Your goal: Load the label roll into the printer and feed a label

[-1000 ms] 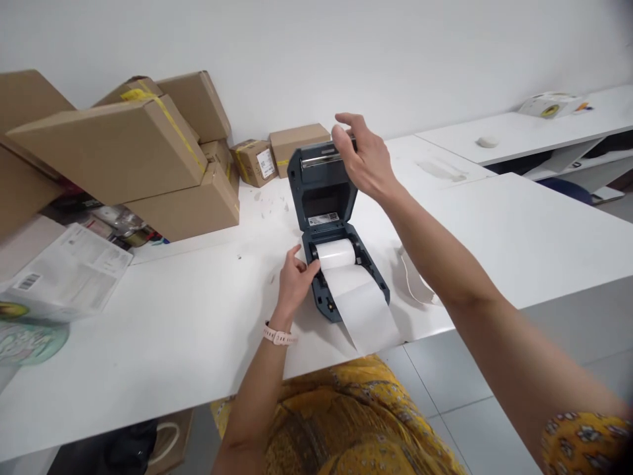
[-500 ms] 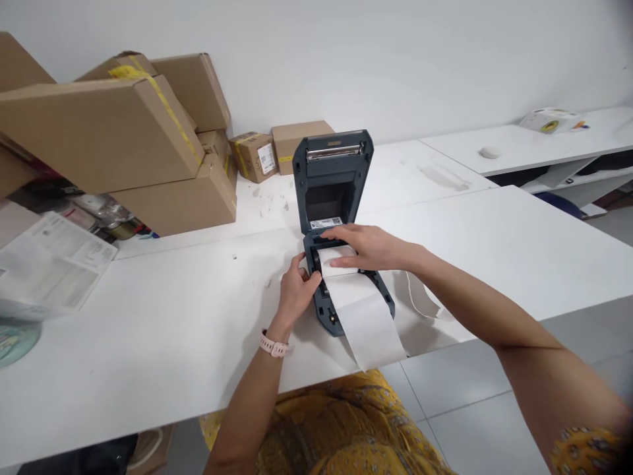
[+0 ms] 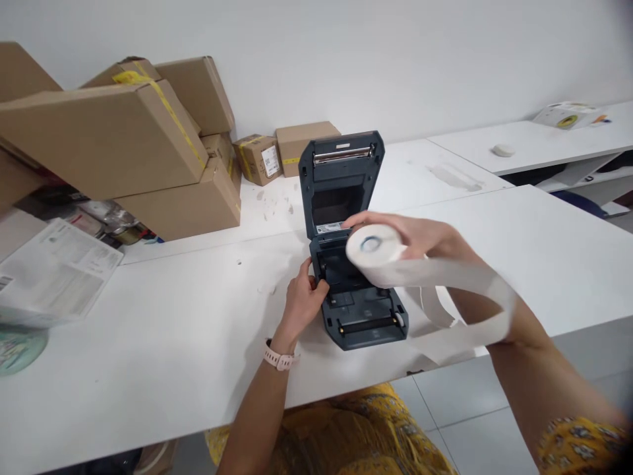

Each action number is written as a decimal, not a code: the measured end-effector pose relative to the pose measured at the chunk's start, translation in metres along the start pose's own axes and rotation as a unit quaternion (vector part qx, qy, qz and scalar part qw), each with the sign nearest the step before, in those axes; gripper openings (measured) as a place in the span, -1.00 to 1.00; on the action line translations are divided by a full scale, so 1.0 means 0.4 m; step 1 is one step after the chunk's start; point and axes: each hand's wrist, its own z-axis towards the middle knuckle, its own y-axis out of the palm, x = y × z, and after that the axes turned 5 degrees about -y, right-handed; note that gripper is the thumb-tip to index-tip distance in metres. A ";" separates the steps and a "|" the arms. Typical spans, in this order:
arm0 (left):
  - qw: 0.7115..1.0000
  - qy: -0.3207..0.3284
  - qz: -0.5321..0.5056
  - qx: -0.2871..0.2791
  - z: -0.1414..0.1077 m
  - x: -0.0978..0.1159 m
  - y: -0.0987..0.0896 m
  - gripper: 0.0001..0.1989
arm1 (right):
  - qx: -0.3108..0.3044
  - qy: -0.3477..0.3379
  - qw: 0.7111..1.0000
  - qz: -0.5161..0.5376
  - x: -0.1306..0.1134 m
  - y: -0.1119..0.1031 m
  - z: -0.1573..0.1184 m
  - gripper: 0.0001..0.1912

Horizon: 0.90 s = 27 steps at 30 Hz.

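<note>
A dark label printer (image 3: pixel 359 310) stands on the white table with its lid (image 3: pixel 341 178) raised, so its bay and black roller show. My left hand (image 3: pixel 305 295) grips the left side wall of the printer's base, thumb over the rim and fingers on the outside. Above the bay's right side, my right hand (image 3: pixel 420 234) is wrapped round a roll of white label paper (image 3: pixel 374 254), tilted with its core end facing left. From the roll a loose strip of paper (image 3: pixel 494 303) loops out to the right, over the right forearm.
Cardboard boxes (image 3: pixel 163 145) are stacked at the left, with smaller boxes (image 3: pixel 260 158) by the wall. A plastic-wrapped package (image 3: pixel 64 270) lies at the left edge. A white disc-like object (image 3: pixel 503 150) rests on the shelf unit at the back right.
My right hand has lifted the label roll out of the printer's bay, and its paper strip has swung from the printer's front to the right. My left hand stays on the printer's side.
</note>
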 end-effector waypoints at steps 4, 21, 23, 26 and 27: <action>1.000 -0.002 -0.005 0.001 -0.003 0.001 0.000 -0.28 | 0.135 0.044 0.989 -0.038 -0.041 -0.066 -0.127 0.03; 0.999 0.008 -0.043 0.007 0.006 -0.021 0.004 -0.28 | 0.259 0.173 0.944 -0.105 0.210 -0.081 -0.217 -0.10; 0.999 0.006 -0.044 0.010 0.008 -0.026 0.006 -0.28 | 0.335 0.166 0.927 -0.036 0.216 -0.080 -0.289 -0.20; 0.999 0.002 -0.050 0.004 0.009 -0.030 0.008 -0.28 | 0.370 0.181 0.911 0.017 0.236 -0.046 -0.383 -0.30; 0.999 0.001 -0.053 0.001 0.009 -0.030 0.008 -0.28 | 0.351 0.191 0.916 0.029 0.244 -0.027 -0.402 -0.30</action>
